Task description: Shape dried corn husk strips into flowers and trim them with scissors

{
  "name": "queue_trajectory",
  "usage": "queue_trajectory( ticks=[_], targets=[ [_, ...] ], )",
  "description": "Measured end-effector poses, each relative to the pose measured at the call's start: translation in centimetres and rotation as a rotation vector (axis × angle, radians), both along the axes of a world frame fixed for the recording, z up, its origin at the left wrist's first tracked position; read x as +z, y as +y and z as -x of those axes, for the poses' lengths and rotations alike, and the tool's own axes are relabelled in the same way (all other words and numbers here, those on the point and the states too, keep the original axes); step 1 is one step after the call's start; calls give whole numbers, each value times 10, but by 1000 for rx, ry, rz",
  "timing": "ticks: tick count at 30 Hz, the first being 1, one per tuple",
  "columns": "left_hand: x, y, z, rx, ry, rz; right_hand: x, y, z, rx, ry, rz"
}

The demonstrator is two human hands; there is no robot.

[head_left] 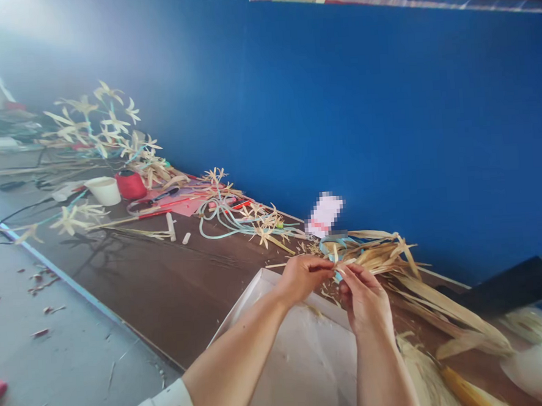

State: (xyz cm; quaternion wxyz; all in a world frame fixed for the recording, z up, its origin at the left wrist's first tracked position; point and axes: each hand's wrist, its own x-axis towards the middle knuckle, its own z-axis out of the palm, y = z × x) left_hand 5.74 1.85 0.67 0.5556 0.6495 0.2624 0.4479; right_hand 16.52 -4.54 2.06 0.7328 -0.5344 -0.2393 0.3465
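Observation:
My left hand (303, 276) and my right hand (363, 295) meet above a white cardboard box lid (308, 360). Both pinch the same small piece: a pale straw flower with a light blue strip (337, 266) between the fingertips. The fingers of each hand are closed around it. Just behind the hands lies a heap of dried straw leaves (384, 254) mixed with blue strips, and it spreads to the right along the brown table (166, 289).
Finished straw flowers on stems (105, 124) stand at the far left. A white cup (104, 190), a red spool (131, 184), scissors (154, 201) and blue cord (226, 221) lie along the table. A blue wall (362, 118) runs behind. A dark object (519, 283) juts in at right.

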Motion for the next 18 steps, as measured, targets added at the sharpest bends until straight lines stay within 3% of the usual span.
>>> queue_trajectory(
  ticks=[13, 18],
  targets=[
    [-6, 2, -3, 10, -46, 159, 5, -2, 4, 19, 20, 9],
    [-2, -1, -1, 34, -62, 102, 6, -2, 5, 8, 28, 10]
  ],
)
